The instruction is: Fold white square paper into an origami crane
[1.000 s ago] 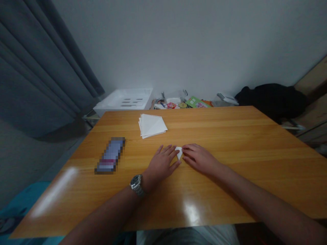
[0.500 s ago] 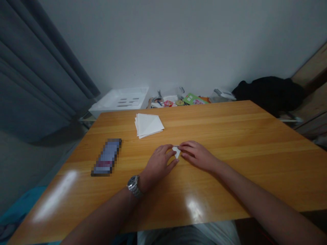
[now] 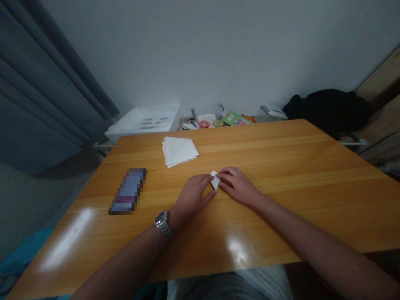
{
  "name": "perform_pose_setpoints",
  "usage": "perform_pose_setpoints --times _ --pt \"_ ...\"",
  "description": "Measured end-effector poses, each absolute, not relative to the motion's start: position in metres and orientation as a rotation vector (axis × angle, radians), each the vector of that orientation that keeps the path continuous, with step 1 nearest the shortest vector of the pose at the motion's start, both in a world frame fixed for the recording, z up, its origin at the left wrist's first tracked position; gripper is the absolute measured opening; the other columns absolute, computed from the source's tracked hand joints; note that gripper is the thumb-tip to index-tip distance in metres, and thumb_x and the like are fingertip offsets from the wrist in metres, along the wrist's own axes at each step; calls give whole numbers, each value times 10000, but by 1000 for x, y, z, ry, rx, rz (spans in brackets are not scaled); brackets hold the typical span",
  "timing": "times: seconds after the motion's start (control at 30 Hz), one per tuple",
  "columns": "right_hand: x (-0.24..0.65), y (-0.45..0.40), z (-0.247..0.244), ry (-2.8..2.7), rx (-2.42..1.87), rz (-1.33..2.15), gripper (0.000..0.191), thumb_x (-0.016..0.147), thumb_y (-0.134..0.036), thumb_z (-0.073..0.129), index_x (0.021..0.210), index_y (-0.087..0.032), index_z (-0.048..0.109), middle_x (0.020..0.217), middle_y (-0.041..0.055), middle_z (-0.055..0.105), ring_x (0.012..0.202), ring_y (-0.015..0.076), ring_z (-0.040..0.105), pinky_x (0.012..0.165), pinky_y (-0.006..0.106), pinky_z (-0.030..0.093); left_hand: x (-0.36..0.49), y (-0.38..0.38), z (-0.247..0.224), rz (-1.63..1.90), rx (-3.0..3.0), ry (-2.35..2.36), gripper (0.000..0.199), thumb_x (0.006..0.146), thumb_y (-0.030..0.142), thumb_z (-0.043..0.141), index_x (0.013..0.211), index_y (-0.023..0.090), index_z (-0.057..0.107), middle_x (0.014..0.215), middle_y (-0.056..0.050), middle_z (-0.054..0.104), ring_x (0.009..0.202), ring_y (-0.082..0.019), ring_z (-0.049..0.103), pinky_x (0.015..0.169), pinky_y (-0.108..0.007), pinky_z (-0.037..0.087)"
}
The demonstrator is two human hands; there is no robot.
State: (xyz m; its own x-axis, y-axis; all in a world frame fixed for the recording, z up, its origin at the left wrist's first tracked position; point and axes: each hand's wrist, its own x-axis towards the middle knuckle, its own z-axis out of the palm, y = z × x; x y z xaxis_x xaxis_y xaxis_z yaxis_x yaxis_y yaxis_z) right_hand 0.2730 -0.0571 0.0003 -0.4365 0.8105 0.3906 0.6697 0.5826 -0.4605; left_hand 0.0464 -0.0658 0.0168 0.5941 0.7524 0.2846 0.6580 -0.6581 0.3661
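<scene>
A small piece of folded white paper point(image 3: 215, 181) lies on the wooden table between my two hands, showing as a kite shape with points at top and bottom. My left hand point(image 3: 194, 195), with a metal watch point(image 3: 163, 223) on its wrist, has its fingertips on the paper's left side and its thumb by the lower point. From the right, the fingers of my right hand point(image 3: 238, 186) press on the paper's other edge. The fingertips of both hands hide parts of the paper's sides.
A stack of white paper sheets point(image 3: 180, 151) lies at the back left of the table point(image 3: 281, 158). To the left rests a phone point(image 3: 128, 191) with a blurred screen. Behind the table are a white tray point(image 3: 143, 121), a green booklet point(image 3: 235, 118) and a black cloth heap point(image 3: 328, 109).
The paper's flat top edge has become a raised point, so it now looks like a kite. My fingers have shifted slightly on its edges. The view has moved a little.
</scene>
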Motion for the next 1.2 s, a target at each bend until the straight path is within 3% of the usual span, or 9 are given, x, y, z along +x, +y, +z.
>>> perform_pose_setpoints --times 0.23,0.43,0.67,0.83,0.93,1.07,1.2 --pt "272 -56 -2 -2217 -1199 319 319 912 -300 673 1219 -218 685 1184 106 624 1123 270 546 1006 451 472 48 -62 18 589 2616 1215 559 948 500 576 1409 193 508 1317 -126 597 1211 -284 560 1067 -460 429" --pt "272 -54 -5 -2207 -1207 346 350 902 -351 693 1226 -219 671 1192 108 613 1121 274 542 1003 444 468 51 -60 17 600 2617 1254 473 1019 479 448 1374 182 548 1268 -126 601 1168 -269 566 1033 -447 440" --pt "272 -54 -4 -2217 -1212 350 330 899 -320 682 1208 -205 664 1201 113 607 1133 282 540 1010 459 458 50 -57 20 712 2488 1256 286 1040 391 428 1061 187 627 1067 -82 632 994 -228 601 914 -383 486" --pt "273 -54 -3 -2213 -1207 364 309 904 -325 675 1191 -214 659 1191 111 606 1129 285 542 1007 459 455 47 -54 18 750 2452 1295 194 998 356 525 953 193 619 1015 -72 617 953 -222 603 881 -365 503" --pt "274 -53 -5 -2201 -1199 381 312 899 -326 682 1188 -213 655 1185 111 605 1127 282 542 1006 457 451 45 -52 14 731 2481 1291 132 945 314 613 1006 197 628 1060 -72 619 981 -231 603 897 -378 511" --pt "273 -50 -7 -2147 -1186 415 232 916 -325 662 1118 -211 657 1154 105 622 1101 267 554 989 446 449 43 -52 8 693 2548 1294 277 937 315 628 1190 201 640 1233 -103 600 1119 -262 583 999 -429 492" --pt "272 -48 -6 -2046 -1190 480 124 959 -324 605 946 -204 636 1041 82 665 1002 237 586 927 419 461 42 -52 5 652 2598 1324 318 961 344 594 1238 202 657 1306 -121 575 1183 -277 566 1046 -454 477"
